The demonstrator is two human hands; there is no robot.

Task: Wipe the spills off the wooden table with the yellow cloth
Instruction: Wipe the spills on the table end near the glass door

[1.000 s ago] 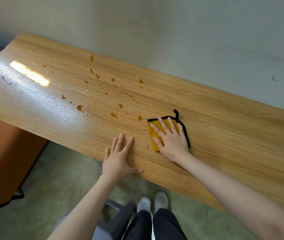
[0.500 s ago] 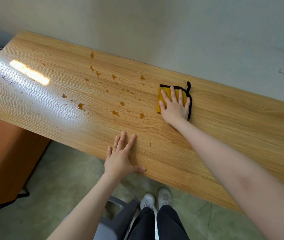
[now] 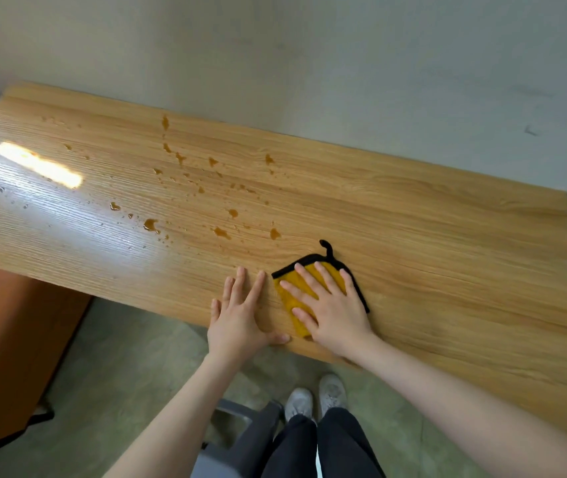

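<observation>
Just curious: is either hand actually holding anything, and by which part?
Nothing is gripped. The right hand presses flat on the middle of the yellow cloth; the left hand lies flat on the wooden table.

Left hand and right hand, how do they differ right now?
The left hand rests bare on the table; the right hand presses the cloth. The left's fingers lie close together; the right's are spread. The left sits nearer the spills side; the right is farther right. Both lie flat, palm down, near the front edge.
</observation>
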